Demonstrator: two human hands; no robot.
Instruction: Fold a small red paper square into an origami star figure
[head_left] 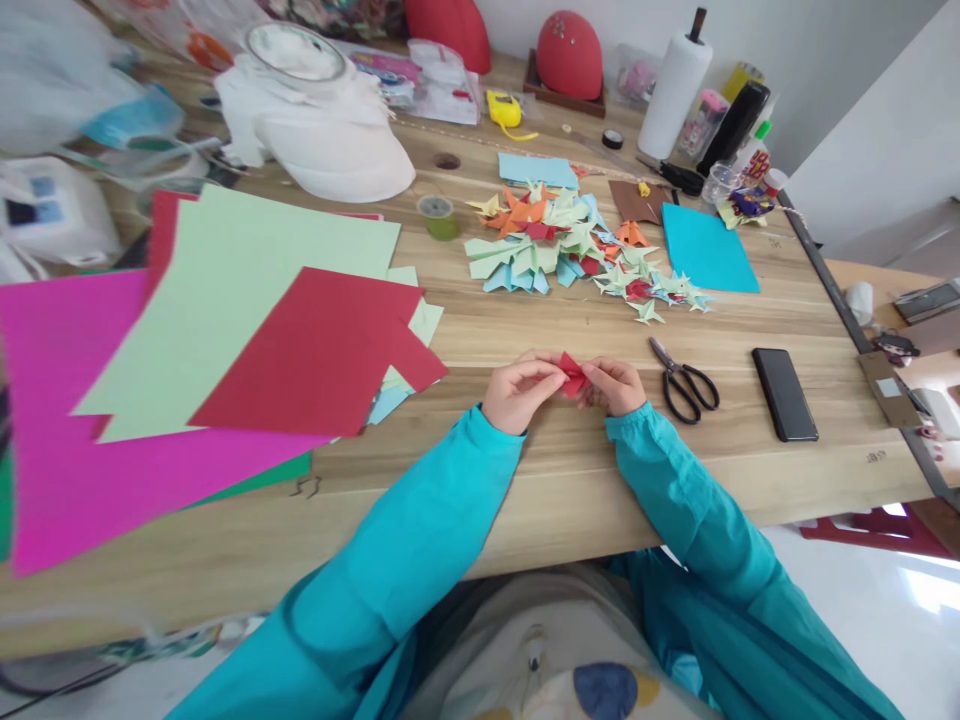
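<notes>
A small folded red paper piece (572,376) is pinched between both my hands just above the wooden table (570,480). My left hand (519,391) grips its left side with closed fingers. My right hand (616,386) holds the right side, fingers curled over it. Both arms wear teal sleeves. Beyond my hands lies a pile of folded paper figures (577,250) in green, blue, orange and red.
Black scissors (684,379) and a black phone (784,393) lie right of my hands. Large sheets, red (315,350), pale green (225,280) and magenta (60,420), overlap at the left. A blue sheet (706,250), paper towel roll (673,92) and white machine (315,120) stand farther back.
</notes>
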